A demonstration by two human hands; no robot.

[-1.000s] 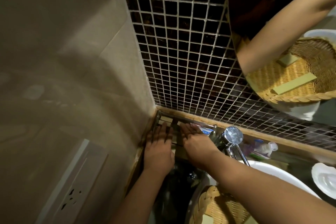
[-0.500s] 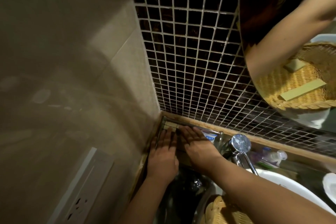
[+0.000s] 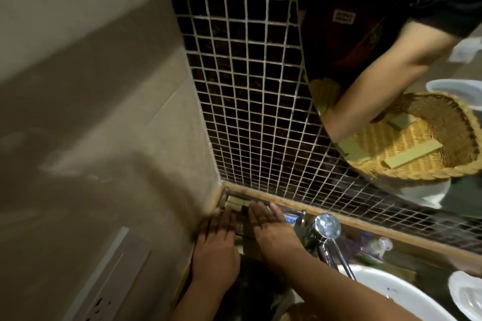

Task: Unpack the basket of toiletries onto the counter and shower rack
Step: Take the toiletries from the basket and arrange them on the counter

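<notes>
In the wall corner, several small tan boxes lie on a metal corner rack. My left hand rests flat on the left boxes, fingers stretched out. My right hand lies flat beside it on the right boxes, fingers spread and gripping nothing. A blue and white packet sits just right of my right fingers. Only a sliver of the wicker basket shows at the bottom edge. The mirror reflects that basket with two tan boxes inside.
A chrome faucet stands right of my right hand, over the white sink. A clear pump bottle lies on the counter behind it. A white soap dish sits far right. A wall socket is lower left.
Both hands stay flat on the boxes in the corner rack, with my right fingers reaching slightly further in. The view has swung, so the hands sit lower in frame.
</notes>
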